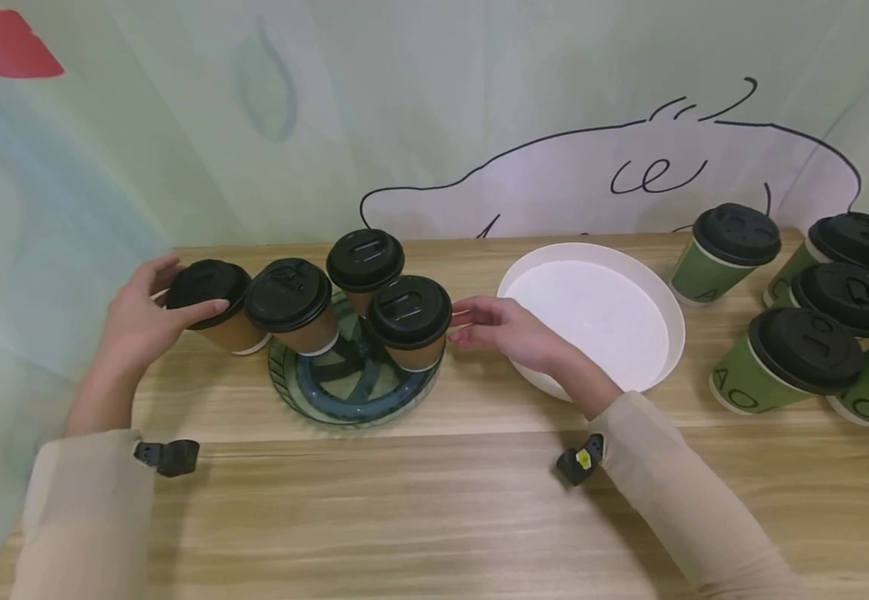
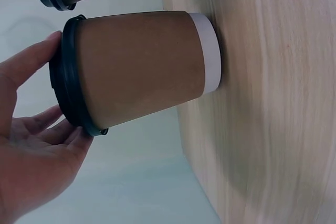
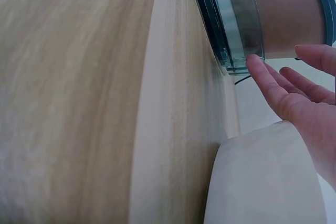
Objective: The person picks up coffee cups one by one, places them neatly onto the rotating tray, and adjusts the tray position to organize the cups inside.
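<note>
My left hand [image 1: 137, 312] holds a brown paper coffee cup [image 2: 139, 66] by its black lid [image 1: 209, 287], thumb on one side and fingers around the other. The cup's white base is right at the wooden table, left of a round ribbed glass dish [image 1: 359, 410]. Three more brown cups with black lids stand in that dish: a left one [image 1: 299, 321], a back one [image 1: 365, 265] and a right one [image 1: 410, 325]. Extended loosely, the fingers of my right hand [image 1: 512, 333] reach the dish's rim beside the right cup, and they grip nothing.
A shallow round white tray [image 1: 591, 321] lies right of the dish, beneath my right forearm. Several green paper cups with black lids crowd the right side, among them a front one [image 1: 767, 375] and a back one [image 1: 715, 267]. Behind the table hangs a printed curtain [image 1: 441, 100].
</note>
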{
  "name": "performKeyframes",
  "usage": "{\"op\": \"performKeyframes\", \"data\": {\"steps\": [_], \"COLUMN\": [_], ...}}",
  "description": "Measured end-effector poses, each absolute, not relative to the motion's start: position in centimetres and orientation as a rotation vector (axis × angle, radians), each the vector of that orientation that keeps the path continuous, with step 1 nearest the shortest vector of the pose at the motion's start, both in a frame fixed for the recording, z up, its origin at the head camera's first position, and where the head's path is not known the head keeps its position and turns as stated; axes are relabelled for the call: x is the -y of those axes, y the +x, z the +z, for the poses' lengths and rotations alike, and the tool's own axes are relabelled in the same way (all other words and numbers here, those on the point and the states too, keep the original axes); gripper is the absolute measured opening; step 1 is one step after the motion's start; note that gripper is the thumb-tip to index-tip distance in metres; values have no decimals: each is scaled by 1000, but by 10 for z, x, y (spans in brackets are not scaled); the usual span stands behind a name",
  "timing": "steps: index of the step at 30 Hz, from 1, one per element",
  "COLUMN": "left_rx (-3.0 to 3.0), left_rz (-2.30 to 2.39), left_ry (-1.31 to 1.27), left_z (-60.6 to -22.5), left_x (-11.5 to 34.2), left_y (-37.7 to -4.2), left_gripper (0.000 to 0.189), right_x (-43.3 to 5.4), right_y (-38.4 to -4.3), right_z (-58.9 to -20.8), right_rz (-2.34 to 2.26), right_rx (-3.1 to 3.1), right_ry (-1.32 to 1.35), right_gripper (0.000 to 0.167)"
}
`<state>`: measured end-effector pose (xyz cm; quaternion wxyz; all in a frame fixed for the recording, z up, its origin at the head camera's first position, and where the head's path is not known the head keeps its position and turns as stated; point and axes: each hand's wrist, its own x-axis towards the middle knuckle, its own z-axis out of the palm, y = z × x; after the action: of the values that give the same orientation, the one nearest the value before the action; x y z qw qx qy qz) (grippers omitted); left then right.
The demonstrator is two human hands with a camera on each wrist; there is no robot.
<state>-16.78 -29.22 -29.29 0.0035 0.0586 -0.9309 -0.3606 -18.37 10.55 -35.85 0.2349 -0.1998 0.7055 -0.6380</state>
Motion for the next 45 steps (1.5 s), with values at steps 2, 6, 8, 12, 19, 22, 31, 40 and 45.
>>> {"op": "performKeyframes", "data": {"steps": [2,6,8,12,19,22,31,40,45], "left_rx": [2915,2909,2902,2896,2916,2917,2951,2967,2993], "left_rz": [-1134,-1133,-1128,-1125,-1090,-1076,-1045,-1005,-965], "left_ry": [181,181,179,170,127,111,111,121,105], "left_z": [-291,-288,-287,-284,-279,-277,-272,-268,-264], "left_x": [292,292,292,292,291,290,287,279,274], "left_y": [-166,-160,-156,-148,-136,-131,-116,-105,-102], "left_gripper": [94,94,93,92,95,95,95,94,94], "right_x": [-106,-106,-106,-106,-105,-105,-105,-105,-105], "right_y": [-184,-184,-184,-185,-185,-185,-185,-184,-183], "right_z": [-358,-358,-358,-359,-357,-358,-357,-356,-356], "right_rz": [-1761,-1779,-1782,-1782,-1782,-1774,-1773,-1767,-1769], "right_rx": [-1929,-1920,-1916,-1904,-1888,-1901,-1902,-1905,-1905], "right_ry": [-542,-530,-527,-531,-525,-526,-531,-516,-505], "right_gripper": [38,38,38,39,41,41,41,41,40]}}
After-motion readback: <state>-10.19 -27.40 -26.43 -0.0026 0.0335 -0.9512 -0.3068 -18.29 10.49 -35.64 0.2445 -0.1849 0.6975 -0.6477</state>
